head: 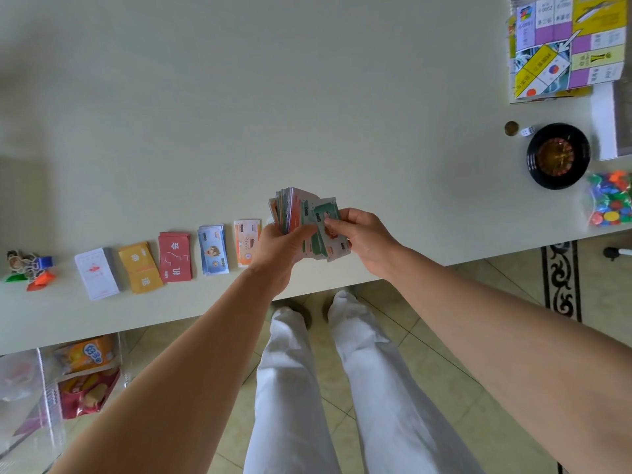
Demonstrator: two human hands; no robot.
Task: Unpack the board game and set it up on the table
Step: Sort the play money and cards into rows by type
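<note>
Over a pale table (307, 97), the left hand (278, 249) is gripping fanned notes (301, 213) while the right hand (362, 234) is pinching green ones, likely sorting; next, laying them beside the orange pile (247, 241).

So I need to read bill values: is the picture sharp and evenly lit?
Head view: soft, even light, no glare on the table; the fanned play money is slightly blurred, digits hard to read; wide-angle distortion bows the table edge.

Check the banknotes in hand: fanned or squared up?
Fanned. The banknotes splay unevenly from the left hand; the right hand pinches a green note.
</note>
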